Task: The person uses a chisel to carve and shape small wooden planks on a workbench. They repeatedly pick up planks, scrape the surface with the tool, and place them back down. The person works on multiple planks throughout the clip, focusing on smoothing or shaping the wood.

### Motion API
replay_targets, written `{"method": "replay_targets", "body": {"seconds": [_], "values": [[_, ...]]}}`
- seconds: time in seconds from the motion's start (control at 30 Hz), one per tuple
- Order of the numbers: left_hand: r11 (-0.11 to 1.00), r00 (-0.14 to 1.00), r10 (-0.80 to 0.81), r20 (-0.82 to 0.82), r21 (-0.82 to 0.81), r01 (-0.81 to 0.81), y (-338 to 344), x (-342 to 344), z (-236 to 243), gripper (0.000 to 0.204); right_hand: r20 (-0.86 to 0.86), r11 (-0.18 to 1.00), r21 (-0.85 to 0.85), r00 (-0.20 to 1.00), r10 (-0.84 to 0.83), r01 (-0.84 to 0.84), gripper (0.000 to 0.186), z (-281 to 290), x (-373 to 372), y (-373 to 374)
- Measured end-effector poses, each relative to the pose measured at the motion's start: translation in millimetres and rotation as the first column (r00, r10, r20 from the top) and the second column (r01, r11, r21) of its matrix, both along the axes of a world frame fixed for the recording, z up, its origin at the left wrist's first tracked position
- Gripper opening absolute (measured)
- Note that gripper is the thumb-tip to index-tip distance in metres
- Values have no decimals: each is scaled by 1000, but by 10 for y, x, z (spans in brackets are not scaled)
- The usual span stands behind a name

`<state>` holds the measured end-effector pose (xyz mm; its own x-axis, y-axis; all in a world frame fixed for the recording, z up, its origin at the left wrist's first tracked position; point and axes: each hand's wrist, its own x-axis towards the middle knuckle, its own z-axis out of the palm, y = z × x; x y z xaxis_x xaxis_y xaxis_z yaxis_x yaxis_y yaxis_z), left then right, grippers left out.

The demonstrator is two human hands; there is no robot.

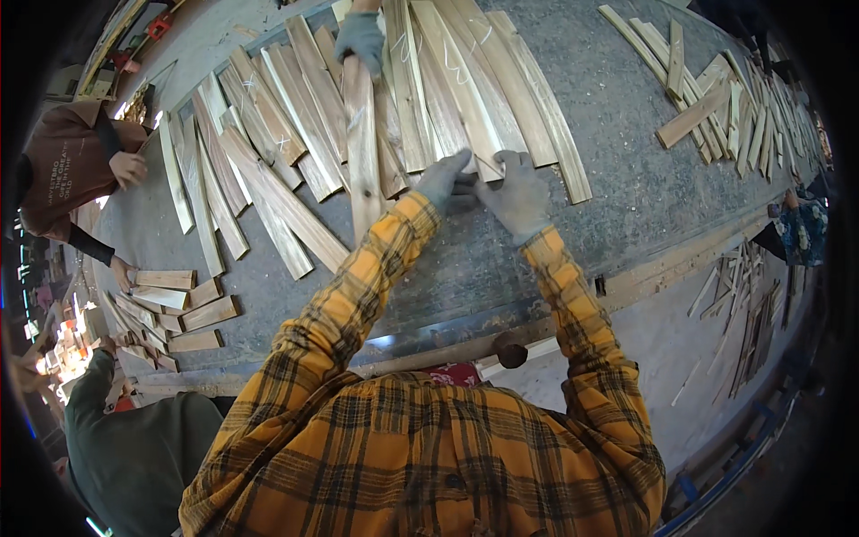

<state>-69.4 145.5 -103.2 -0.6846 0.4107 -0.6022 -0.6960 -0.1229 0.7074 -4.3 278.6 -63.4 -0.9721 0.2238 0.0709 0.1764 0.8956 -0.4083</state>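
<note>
Both my hands wear grey gloves and meet at the near end of a wooden slat (463, 97), one of several lying side by side on the dark table. My left hand (450, 184) pinches the slat's end from the left, fingers bent. On the right side of that same end, my right hand (519, 199) closes with thumb and fingers. Fingers partly cover the slat's tip. Slats beside it carry white chalk-like marks. From the far edge, another person's gloved hand (360, 40) grips a brown slat (361, 134) left of mine.
More slats (286, 219) fan out to the left, with short wooden pieces (210, 311) at the table's left corner. Another pile of slats (743, 116) lies far right. Two people stand at left, one in a brown top (72, 166), one in a green sleeve (134, 447).
</note>
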Motion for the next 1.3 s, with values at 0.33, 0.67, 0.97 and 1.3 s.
{"method": "replay_targets", "body": {"seconds": [0.33,0.67,0.97,1.3], "values": [[892,979,70,191,428,-148,-522,663,301,59,-190,972,-212,980,62,-103,46,566,1424,-508],[934,977,52,206,336,-120,-800,1019,450,59,-182,999,-17,982,43,-46,44,787,1858,-1038],[925,993,11,121,376,-56,-884,1143,563,58,-275,1000,-25,962,1,-9,44,877,2071,-1187],[920,991,-118,63,383,85,-1017,1249,656,54,-292,966,-255,956,-35,-43,37,926,2258,-1356]]}}
